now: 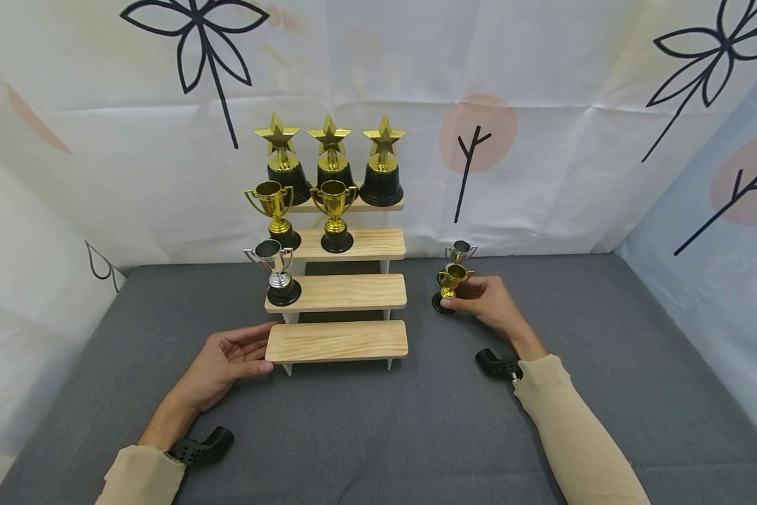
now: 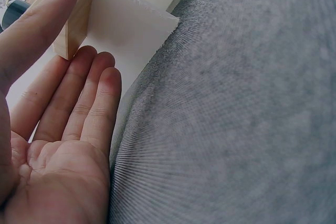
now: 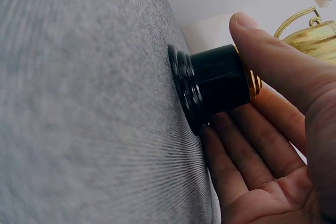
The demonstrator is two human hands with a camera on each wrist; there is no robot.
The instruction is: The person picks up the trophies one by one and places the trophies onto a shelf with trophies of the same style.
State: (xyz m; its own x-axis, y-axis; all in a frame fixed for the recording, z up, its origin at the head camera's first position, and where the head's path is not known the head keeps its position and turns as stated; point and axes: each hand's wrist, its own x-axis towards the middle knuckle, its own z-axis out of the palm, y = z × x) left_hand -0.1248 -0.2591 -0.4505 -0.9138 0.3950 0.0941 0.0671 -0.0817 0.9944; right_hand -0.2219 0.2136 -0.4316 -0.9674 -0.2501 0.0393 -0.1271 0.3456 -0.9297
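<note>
A stepped wooden display stand (image 1: 337, 341) rises in tiers on the grey cloth. My left hand (image 1: 236, 358) lies at the left end of its lowest board (image 2: 73, 38), thumb near the front corner and fairly straight fingers at the end. To the right of the stand, my right hand (image 1: 482, 303) holds a small gold trophy cup (image 1: 454, 275) with a black base (image 3: 223, 80), thumb on one side and fingers on the other. The base is at the cloth; whether it bears on it I cannot tell. Just behind stands a silver trophy cup (image 1: 461, 251), partly hidden.
Three gold star trophies (image 1: 382, 161) line the top tier. Below are two gold cups (image 1: 334, 200) on the left and middle of their tier, then one silver cup (image 1: 277, 266) at the left. A patterned white backdrop (image 1: 542, 175) hangs behind the grey cloth (image 1: 365, 435).
</note>
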